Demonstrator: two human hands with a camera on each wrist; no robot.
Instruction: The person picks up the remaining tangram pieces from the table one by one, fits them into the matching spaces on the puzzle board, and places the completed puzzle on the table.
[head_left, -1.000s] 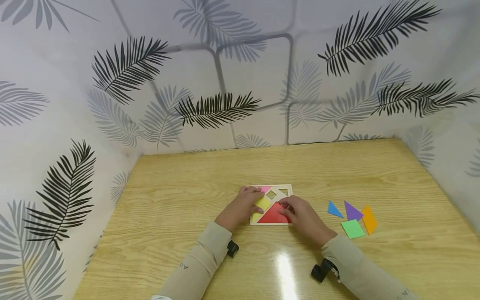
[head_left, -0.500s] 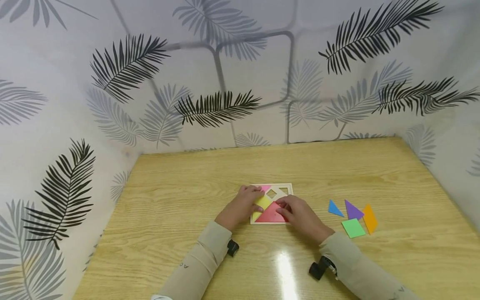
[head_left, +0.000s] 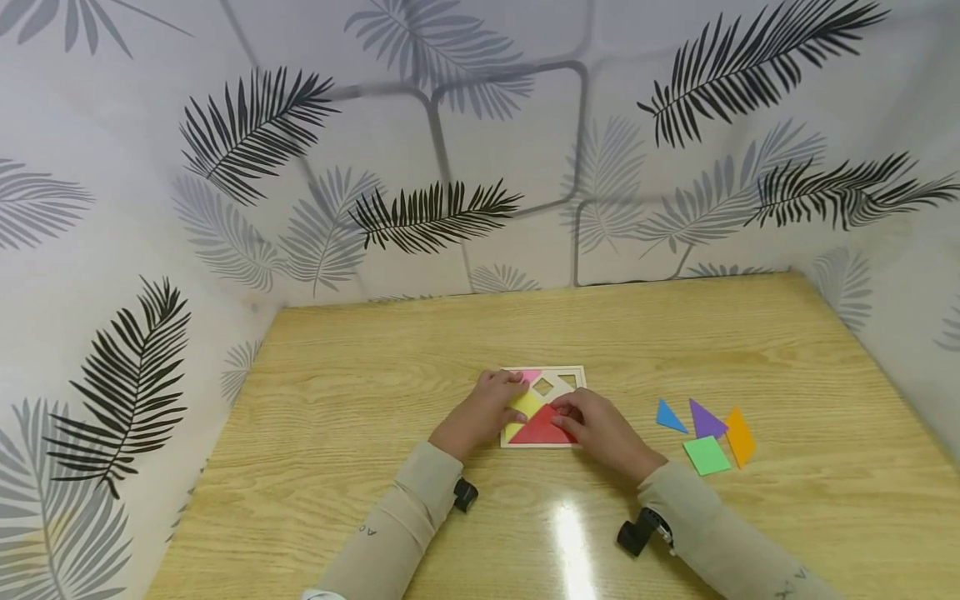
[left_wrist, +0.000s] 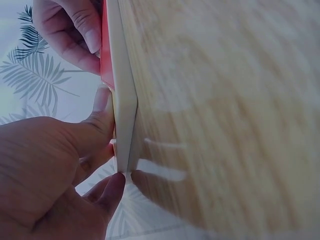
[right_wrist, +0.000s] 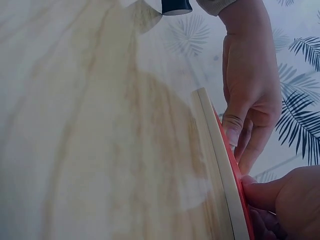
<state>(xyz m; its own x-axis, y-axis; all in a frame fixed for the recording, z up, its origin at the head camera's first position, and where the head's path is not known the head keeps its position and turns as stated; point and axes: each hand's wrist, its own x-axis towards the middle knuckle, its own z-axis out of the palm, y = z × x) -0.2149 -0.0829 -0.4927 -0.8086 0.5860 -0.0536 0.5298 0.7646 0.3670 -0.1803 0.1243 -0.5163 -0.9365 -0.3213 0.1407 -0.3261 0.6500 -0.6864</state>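
Observation:
A pale tangram tray [head_left: 561, 387] lies on the table in the head view, with cut-out holes at its far right. A pink piece [head_left: 531, 376] and a yellow piece [head_left: 528, 403] sit in its left part. My left hand [head_left: 480, 412] holds the tray at its left side, thumb over the yellow piece. The red triangle [head_left: 536, 427] lies across the tray's near part; my right hand [head_left: 606, 429] holds it with thumb and fingers at its right side. In the right wrist view, the red triangle [right_wrist: 242, 196] shows as a thin layer along the tray's edge [right_wrist: 222, 167].
Right of the tray lie a blue triangle [head_left: 671, 417], a purple triangle [head_left: 705, 419], a green square [head_left: 707, 456] and an orange parallelogram [head_left: 740, 438]. A leaf-patterned cloth [head_left: 517, 250] stands behind and beside the wooden table [head_left: 337, 400].
The red triangle has shifted slightly left and away from me in the tray, with my right hand moving along. My left hand has stayed in place.

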